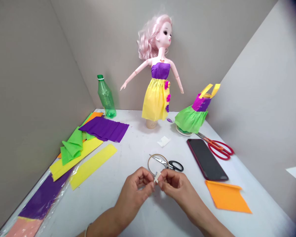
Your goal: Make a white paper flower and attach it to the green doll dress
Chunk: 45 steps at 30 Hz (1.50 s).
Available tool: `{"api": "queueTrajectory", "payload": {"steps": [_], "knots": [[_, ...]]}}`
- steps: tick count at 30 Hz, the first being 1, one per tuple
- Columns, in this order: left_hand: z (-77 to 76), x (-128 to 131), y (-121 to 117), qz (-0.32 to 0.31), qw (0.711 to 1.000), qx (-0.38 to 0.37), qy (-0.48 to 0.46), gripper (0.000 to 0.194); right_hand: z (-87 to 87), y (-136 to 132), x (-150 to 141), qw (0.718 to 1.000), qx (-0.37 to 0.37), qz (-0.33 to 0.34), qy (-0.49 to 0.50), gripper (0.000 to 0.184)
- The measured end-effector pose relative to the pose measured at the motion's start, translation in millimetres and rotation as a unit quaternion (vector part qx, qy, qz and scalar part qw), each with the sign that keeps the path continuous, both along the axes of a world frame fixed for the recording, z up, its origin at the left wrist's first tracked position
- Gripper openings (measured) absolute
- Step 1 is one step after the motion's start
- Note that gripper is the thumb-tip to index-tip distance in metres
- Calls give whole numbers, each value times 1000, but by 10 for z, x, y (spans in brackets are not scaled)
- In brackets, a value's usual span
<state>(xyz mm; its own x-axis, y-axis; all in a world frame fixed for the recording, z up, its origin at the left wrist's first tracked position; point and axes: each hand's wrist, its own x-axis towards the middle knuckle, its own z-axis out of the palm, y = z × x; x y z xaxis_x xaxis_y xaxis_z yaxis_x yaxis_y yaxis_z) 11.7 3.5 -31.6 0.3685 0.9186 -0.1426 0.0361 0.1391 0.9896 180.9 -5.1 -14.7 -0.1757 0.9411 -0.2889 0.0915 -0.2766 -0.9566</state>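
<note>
My left hand (135, 187) and my right hand (175, 186) meet above the white table, their fingertips pinching a small white strip of paper or tape (157, 177) from either side. Just beyond my fingers lies a pair of black-handled scissors (168, 163), with a thin tape ring (154, 164) next to its blades. Farther back, a pink-haired doll (155, 65) stands in a purple and yellow crepe-paper dress (156, 98). A small white scrap (164, 141) lies on the table between the doll and my hands.
A green crepe-paper dress (193, 115) sits on a stand at back right, near a dark smartphone (207, 159), red-handled scissors (219, 148) and an orange paper sheet (227, 197). Crepe-paper sheets (92, 161) and a green plastic bottle (106, 97) are at left. Grey walls surround the table.
</note>
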Motion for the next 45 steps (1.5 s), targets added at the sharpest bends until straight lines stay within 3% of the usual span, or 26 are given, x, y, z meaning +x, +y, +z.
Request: {"api": "queueTrajectory", "payload": {"steps": [9, 26, 36, 45], "knots": [[44, -12, 32, -13, 996, -69, -59, 19, 10, 0, -3, 1000, 3, 7, 25, 16], [26, -37, 21, -24, 989, -88, -117, 21, 32, -5, -14, 999, 7, 2, 48, 18], [-4, -43, 18, -25, 988, -98, -116, 26, -40, -16, 16, 999, 5, 6, 35, 17], [62, -31, 35, -6, 992, -76, -105, 21, -1, -10, -3, 999, 12, 24, 36, 18]]}}
